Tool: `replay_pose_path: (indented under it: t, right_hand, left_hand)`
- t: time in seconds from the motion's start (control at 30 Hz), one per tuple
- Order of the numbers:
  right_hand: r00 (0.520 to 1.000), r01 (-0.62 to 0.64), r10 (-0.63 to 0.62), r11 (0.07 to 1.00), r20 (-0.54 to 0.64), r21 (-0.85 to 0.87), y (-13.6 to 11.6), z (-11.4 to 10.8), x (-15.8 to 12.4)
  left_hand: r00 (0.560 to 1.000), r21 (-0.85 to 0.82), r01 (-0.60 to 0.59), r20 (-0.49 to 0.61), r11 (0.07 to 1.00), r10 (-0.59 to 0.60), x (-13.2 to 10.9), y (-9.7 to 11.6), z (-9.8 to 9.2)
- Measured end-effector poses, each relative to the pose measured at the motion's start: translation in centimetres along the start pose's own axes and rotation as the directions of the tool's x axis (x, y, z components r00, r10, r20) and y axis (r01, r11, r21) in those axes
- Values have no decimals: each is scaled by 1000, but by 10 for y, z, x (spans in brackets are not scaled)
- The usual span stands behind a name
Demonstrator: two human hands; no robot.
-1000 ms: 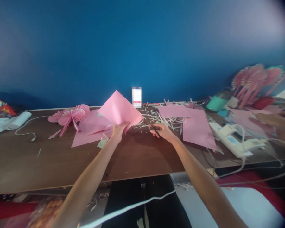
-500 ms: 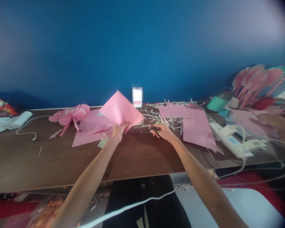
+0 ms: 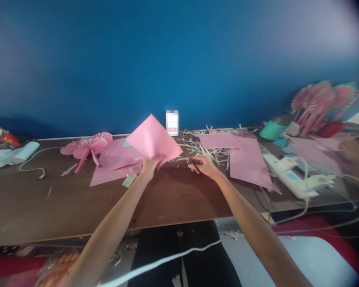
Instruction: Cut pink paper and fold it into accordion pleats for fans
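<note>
One table [image 3: 62,207] bears everything. Over its middle are one left hand [image 3: 148,166], one right hand [image 3: 206,165], one raised pink sheet [image 3: 153,139] and one pair of scissors [image 3: 194,164]. Two flat pink sheets [image 3: 249,161] lie on its right half. One teal cup [image 3: 273,129] stands at its right rear. The paper fans [image 3: 88,145] at its left rear overlap too much to count.

Pink paper sheet [image 3: 153,140], pink pleated paper fans [image 3: 88,146], black scissors [image 3: 194,163], dark brown tabletop [image 3: 62,203], blue wall [image 3: 167,59], teal cup [image 3: 275,128].
</note>
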State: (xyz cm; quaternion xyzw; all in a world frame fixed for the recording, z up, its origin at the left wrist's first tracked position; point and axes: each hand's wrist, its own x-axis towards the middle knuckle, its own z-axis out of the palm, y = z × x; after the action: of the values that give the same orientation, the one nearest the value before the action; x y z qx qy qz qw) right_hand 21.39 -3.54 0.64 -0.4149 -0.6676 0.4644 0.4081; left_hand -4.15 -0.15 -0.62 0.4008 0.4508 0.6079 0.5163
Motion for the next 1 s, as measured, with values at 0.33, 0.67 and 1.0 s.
replay_pose_path:
  t: [0.33,0.67,1.0]
  right_hand:
    - [1000,-11,11,1000,3,-10,-1,1,1]
    - [998,2,1,999,-64,44,-5,-1,2]
    - [969,40,-3,989,-248,146,-2,1,7]
  left_hand:
    - [997,24,-65,51,998,64,-2,-1,0]
    - [995,0,-73,69,997,73,-4,0,3]
    - [980,218,-156,158,964,123,-14,3,11]
